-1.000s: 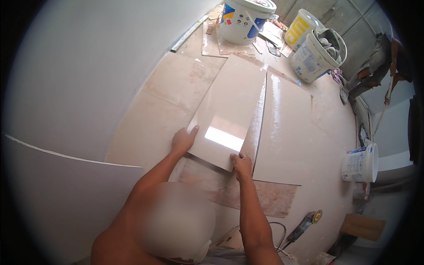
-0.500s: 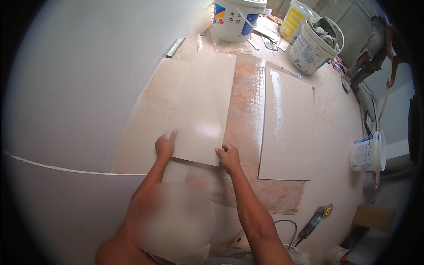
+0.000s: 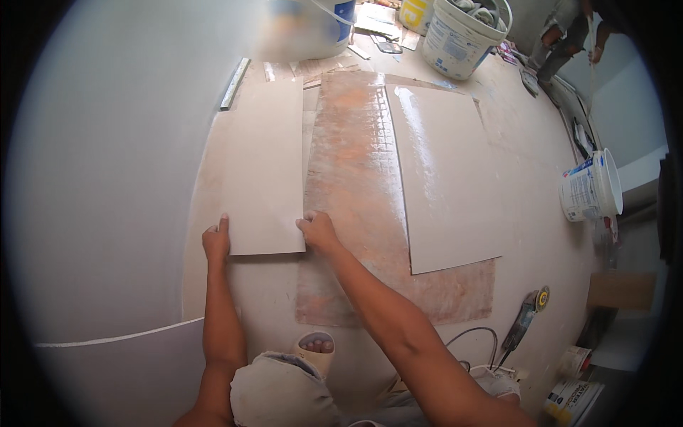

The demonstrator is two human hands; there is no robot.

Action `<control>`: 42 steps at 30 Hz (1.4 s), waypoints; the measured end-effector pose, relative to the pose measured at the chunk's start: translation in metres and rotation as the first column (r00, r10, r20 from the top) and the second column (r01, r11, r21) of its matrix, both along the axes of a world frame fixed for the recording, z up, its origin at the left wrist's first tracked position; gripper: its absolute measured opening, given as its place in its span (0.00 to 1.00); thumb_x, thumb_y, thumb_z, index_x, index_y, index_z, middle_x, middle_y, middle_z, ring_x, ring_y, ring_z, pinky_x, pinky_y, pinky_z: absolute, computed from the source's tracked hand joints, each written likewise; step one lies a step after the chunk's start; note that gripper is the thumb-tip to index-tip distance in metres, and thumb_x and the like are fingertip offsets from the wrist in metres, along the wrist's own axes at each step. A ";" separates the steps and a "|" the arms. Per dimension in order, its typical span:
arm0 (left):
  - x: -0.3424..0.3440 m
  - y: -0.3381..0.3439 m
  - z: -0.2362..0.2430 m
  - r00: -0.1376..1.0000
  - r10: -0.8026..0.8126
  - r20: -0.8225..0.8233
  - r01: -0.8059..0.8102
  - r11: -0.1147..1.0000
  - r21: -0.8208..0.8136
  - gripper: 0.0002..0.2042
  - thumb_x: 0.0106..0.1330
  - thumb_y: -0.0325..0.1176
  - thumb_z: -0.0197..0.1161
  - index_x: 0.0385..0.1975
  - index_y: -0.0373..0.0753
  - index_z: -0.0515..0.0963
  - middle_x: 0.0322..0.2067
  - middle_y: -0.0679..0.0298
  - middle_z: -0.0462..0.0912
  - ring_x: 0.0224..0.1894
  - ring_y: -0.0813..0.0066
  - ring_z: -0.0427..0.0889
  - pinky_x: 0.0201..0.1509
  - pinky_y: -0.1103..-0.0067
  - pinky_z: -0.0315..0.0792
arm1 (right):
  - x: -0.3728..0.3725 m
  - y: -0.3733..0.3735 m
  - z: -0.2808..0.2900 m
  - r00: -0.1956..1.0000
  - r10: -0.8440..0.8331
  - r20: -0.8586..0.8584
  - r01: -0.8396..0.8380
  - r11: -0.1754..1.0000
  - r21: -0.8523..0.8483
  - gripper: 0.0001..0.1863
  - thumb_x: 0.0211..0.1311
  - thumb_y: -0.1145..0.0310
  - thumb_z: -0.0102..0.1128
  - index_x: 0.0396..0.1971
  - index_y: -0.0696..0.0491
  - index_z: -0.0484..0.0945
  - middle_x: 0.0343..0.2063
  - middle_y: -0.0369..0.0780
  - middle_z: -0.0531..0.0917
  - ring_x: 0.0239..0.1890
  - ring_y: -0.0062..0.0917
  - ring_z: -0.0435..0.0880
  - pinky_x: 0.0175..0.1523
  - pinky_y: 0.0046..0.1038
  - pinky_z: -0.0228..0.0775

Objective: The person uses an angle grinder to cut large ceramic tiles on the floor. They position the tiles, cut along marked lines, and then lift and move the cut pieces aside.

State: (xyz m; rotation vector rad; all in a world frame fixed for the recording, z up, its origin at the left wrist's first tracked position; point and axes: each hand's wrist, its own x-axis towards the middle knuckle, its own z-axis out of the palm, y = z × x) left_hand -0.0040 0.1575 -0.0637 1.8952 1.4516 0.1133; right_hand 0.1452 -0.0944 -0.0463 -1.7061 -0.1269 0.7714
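My left hand point(image 3: 215, 240) and my right hand point(image 3: 317, 229) grip a long beige tile point(image 3: 265, 164) by its near left and right sides, thumbs on top and other fingers mostly hidden. The tile lies alongside the white wall point(image 3: 114, 185); whether its far end rests on the floor, I cannot tell. To its right is a reddish, streaked board point(image 3: 352, 178) with white grid marks near one edge. A second beige tile point(image 3: 452, 192) lies over that board's right part. My sandalled foot point(image 3: 316, 345) shows between my forearms.
Buckets stand at the back point(image 3: 459, 39) and right point(image 3: 590, 186). An angle grinder point(image 3: 523, 320) with a cord lies right of my arm, a metal straightedge point(image 3: 235, 84) along the wall. Part of a person point(image 3: 573, 39) shows at top right, beside loose clutter.
Both hands have moved the held tile leftward and turned it straighter along the wall, uncovering more of the reddish board. The view has shifted, and my foot now shows.
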 end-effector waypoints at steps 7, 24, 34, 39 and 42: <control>-0.032 -0.055 -0.006 0.530 0.780 0.332 -0.356 0.560 -0.748 0.34 0.67 0.57 0.62 0.59 0.33 0.68 0.53 0.48 0.74 0.53 0.53 0.78 0.55 0.61 0.77 | -0.020 0.017 -0.029 1.000 -0.005 -0.031 0.006 1.000 0.010 0.12 0.52 0.75 0.56 0.34 0.62 0.84 0.29 0.51 0.85 0.33 0.38 0.85 0.40 0.35 0.75; -0.032 -0.020 -0.005 0.404 0.890 0.213 -0.364 0.369 -0.855 0.49 0.66 0.51 0.62 0.71 0.22 0.40 0.68 0.43 0.57 0.71 0.48 0.61 0.76 0.53 0.53 | 0.118 -0.406 0.038 0.614 0.779 0.129 -0.376 0.432 -0.820 0.15 0.48 0.63 0.56 0.17 0.61 0.82 0.26 0.57 0.82 0.33 0.52 0.83 0.42 0.47 0.75; -0.035 -0.002 0.018 0.513 0.841 0.170 -0.462 0.437 -0.772 0.41 0.65 0.48 0.65 0.68 0.25 0.54 0.63 0.44 0.62 0.66 0.49 0.67 0.70 0.52 0.64 | 0.113 -0.548 0.007 0.887 -0.369 0.277 0.461 0.718 -0.522 0.14 0.52 0.67 0.58 0.31 0.62 0.84 0.24 0.44 0.84 0.27 0.29 0.81 0.36 0.33 0.73; -0.027 -0.032 0.036 0.920 0.266 0.287 -0.164 0.928 -0.335 0.30 0.64 0.32 0.65 0.63 0.25 0.64 0.44 0.52 0.78 0.44 0.64 0.81 0.50 0.64 0.82 | 0.135 -0.563 -0.039 0.806 -0.316 0.500 0.576 0.615 -0.538 0.15 0.50 0.65 0.58 0.29 0.63 0.84 0.29 0.52 0.85 0.32 0.42 0.84 0.42 0.39 0.75; -0.009 -0.088 0.046 0.928 -0.026 0.373 0.133 0.956 -0.263 0.27 0.62 0.23 0.62 0.62 0.23 0.66 0.34 0.57 0.82 0.34 0.70 0.83 0.38 0.72 0.83 | 0.153 -0.571 -0.059 0.841 -0.315 0.441 0.539 0.568 -0.622 0.15 0.51 0.65 0.61 0.31 0.62 0.82 0.26 0.45 0.83 0.30 0.33 0.82 0.39 0.36 0.74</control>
